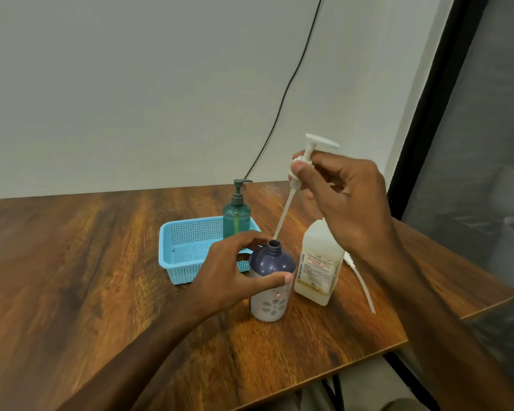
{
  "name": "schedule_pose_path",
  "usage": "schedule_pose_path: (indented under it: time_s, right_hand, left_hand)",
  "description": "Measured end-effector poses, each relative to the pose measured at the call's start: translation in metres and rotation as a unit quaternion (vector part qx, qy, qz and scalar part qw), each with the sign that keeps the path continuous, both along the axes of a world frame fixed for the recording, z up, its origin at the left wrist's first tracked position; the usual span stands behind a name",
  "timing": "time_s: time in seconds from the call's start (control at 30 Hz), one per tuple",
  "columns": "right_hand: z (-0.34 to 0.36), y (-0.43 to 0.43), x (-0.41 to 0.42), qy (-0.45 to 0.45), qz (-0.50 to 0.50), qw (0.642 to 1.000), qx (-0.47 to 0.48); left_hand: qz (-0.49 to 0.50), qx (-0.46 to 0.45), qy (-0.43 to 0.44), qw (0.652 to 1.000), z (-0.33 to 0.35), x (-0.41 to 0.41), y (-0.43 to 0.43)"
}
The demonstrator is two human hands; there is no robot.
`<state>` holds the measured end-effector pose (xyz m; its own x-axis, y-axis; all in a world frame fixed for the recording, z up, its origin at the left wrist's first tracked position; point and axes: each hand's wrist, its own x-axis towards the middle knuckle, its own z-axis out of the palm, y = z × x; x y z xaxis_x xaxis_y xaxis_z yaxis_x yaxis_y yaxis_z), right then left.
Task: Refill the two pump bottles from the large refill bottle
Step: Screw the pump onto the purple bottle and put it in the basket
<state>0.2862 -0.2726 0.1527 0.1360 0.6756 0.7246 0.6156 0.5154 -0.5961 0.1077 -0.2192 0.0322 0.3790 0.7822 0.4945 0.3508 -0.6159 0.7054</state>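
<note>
On the wooden bench (101, 262), the left hand (238, 274) grips the shoulder of an uncapped dark-blue bottle (269, 304), thumb across its front. The right hand (347, 200) pinches a white pump head (309, 149) held above it, with the dip tube's tip near the open neck. The large refill bottle (316, 262) stands just beside the blue bottle's right, and a teal pump bottle (236, 216) stands in a blue basket (184, 250) behind.
</note>
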Motion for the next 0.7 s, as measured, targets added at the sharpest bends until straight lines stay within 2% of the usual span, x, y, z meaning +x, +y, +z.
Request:
schedule_pose_path:
  time_s: [0.13,0.37,0.53,0.7]
  right_hand:
    - [0.006,0.000,-0.004,-0.011,0.014,1.000,-0.010]
    - [-0.028,0.010,-0.003,-0.060,0.007,0.994,-0.093]
    - [-0.063,0.008,0.000,-0.074,0.000,0.980,-0.186]
    - [-0.085,0.007,-0.002,-0.042,-0.043,0.980,-0.188]
  left_hand:
    - [0.003,-0.004,-0.003,1.000,0.001,0.001,-0.002]
    - [0.003,-0.001,-0.005,1.000,-0.002,0.002,0.000]
    - [-0.010,0.017,-0.018,1.000,-0.001,0.002,-0.001]
    - [-0.014,0.009,-0.005,1.000,0.007,0.001,-0.007]
